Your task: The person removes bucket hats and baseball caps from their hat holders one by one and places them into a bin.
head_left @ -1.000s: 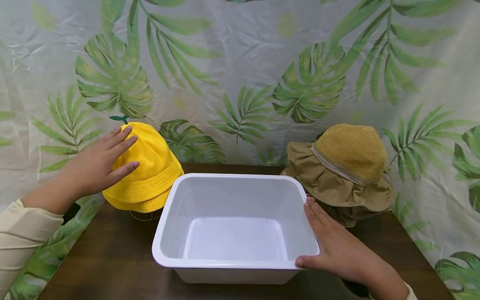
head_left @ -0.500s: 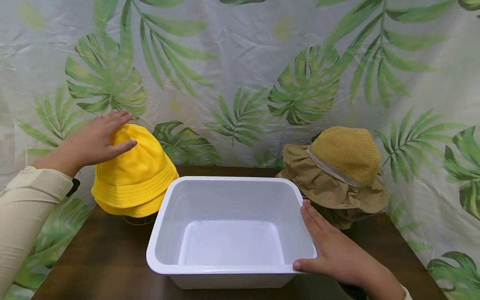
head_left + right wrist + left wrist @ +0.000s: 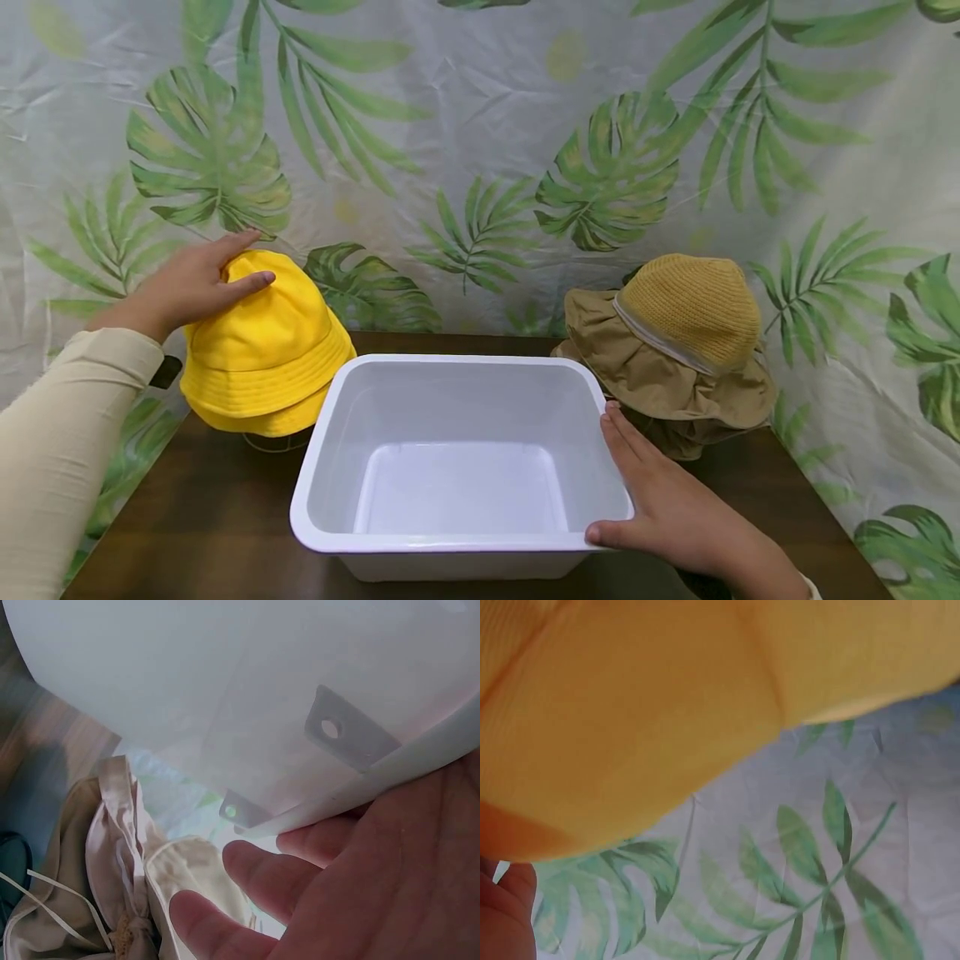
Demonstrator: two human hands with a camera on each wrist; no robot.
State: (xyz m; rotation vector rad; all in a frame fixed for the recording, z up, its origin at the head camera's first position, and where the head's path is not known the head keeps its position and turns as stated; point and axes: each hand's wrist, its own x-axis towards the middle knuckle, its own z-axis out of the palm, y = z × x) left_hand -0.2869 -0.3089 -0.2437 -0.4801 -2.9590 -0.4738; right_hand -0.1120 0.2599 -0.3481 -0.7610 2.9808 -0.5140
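Note:
A yellow bucket hat [image 3: 277, 333] with stitched brim stands at the left of the brown table. My left hand [image 3: 198, 279] lies over the upper left of its crown, thumb extended across the front and the other fingers reaching behind the top. Yellow cloth fills much of the left wrist view, with part of a finger [image 3: 514, 900] at its lower left edge. In the middle sits a white plastic tub [image 3: 450, 537], with nothing in it. My right hand [image 3: 675, 500] rests along its right rim, thumb at the near corner, fingers extended below the rim in the right wrist view.
At the back right, a hat with a tan knitted crown and ruffled brown brim [image 3: 690, 333] sits close behind the tub. A wire stand [image 3: 276, 442] shows under the yellow hat. Leaf-printed cloth [image 3: 480, 125] hangs right behind the dark wooden table [image 3: 202, 517].
My left hand has moved from in front of the yellow hat up and over its crown, then settled slightly lower. The right hand stays on the tub's rim. The head view has shifted slightly.

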